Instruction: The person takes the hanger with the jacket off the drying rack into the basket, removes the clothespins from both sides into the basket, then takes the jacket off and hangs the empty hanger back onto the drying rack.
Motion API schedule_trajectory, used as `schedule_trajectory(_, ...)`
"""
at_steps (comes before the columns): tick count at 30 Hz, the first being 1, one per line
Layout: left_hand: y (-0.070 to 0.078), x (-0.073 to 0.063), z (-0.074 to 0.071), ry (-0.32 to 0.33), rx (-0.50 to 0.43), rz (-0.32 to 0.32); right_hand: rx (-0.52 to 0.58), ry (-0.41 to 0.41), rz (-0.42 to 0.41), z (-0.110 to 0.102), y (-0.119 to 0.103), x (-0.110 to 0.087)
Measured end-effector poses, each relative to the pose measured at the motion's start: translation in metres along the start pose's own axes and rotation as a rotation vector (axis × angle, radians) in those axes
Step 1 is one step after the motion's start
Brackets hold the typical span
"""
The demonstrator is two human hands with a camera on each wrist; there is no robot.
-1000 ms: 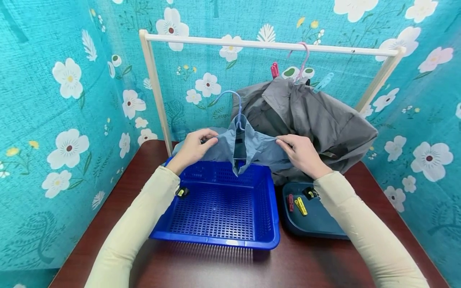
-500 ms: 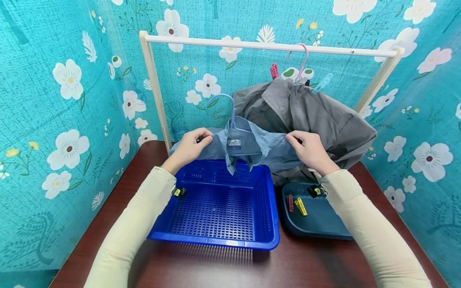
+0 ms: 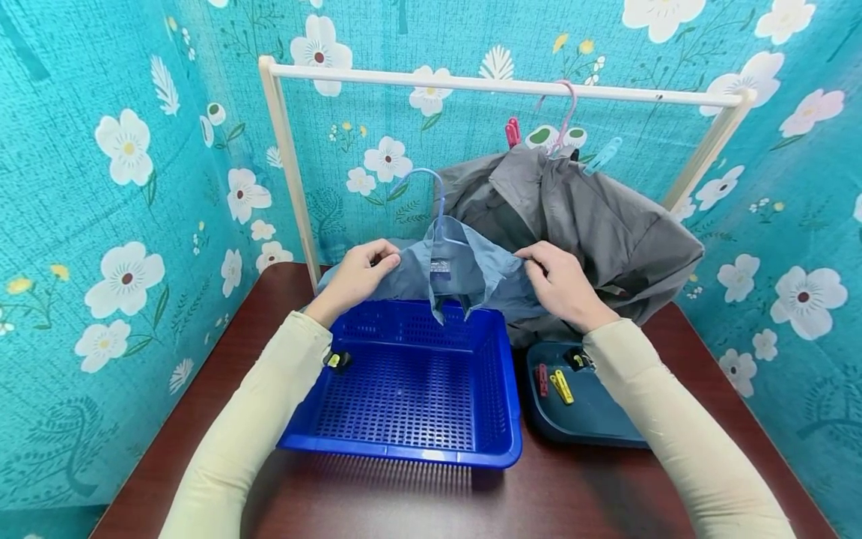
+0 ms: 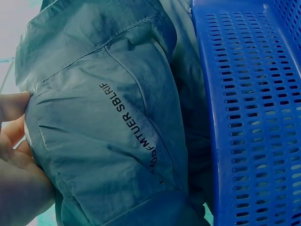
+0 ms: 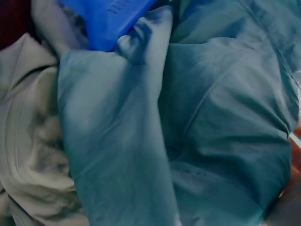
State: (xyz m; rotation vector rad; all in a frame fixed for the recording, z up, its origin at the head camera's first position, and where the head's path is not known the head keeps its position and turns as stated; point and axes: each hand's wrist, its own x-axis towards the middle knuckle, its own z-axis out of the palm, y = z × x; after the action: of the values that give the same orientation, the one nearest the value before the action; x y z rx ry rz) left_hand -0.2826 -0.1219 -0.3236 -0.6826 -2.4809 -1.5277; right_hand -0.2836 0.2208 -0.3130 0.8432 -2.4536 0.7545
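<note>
A blue-grey collared jacket [image 3: 411, 275] with a label inside its neck spreads above the back of the blue basket [image 3: 404, 453]. Out of its collar rises the hook of a light blue hanger [image 3: 441, 201], apart from the rail above. My left hand [image 3: 359, 274] pinches one shoulder between thumb and fingers. On the other shoulder, my right hand [image 3: 560, 286] pinches the cloth likewise. Dark lettering on the jacket [image 4: 108, 127] shows in the left wrist view. In the right wrist view, folds of the jacket [image 5: 221, 122] fill most of the picture.
A white rail [image 3: 404, 77] on wooden posts spans the back. From it hangs a grey jacket [image 3: 606, 217] on a pink hanger [image 3: 571, 112], with a red peg [image 3: 513, 132] and a light blue peg [image 3: 602, 156]. A dark tray [image 3: 606, 404] at right holds a yellow peg [image 3: 561, 387] and a red peg [image 3: 542, 380].
The hands drew apart, then the right hand came back left. The collar opened and the inner label came into sight. The hanger's hook swung left, then slightly right.
</note>
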Motion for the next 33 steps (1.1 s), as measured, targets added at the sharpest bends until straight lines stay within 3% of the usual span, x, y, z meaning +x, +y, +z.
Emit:
schedule_trajectory(3, -0.001, 0.000, 0.000, 0.004, 0.005, 0.000, -0.069, -0.012, -0.013, 0.003, -0.001, 0.000)
schedule_trajectory(6, -0.001, 0.001, -0.002, 0.005, -0.001, 0.002, -0.107, 0.033, -0.049, 0.004, -0.002, 0.002)
schedule_trajectory(10, -0.001, 0.000, -0.005, -0.003, -0.013, 0.006, -0.096, 0.069, -0.079, 0.003, 0.001, 0.002)
schedule_trajectory(18, -0.003, 0.000, -0.013, -0.022, -0.045, -0.016, -0.058, 0.067, -0.111, -0.002, 0.009, -0.001)
schedule_trajectory(26, -0.001, 0.000, -0.013, -0.058, 0.028, -0.050, 0.015, 0.085, -0.119, -0.001, 0.013, -0.001)
schedule_trajectory(29, 0.001, 0.000, -0.009, -0.031, 0.075, -0.025, 0.023, 0.075, -0.108, 0.000, 0.011, -0.001)
schedule_trajectory(33, 0.007, 0.002, 0.000, 0.022, 0.157, 0.071, 0.008, 0.077, -0.070, -0.001, 0.005, -0.001)
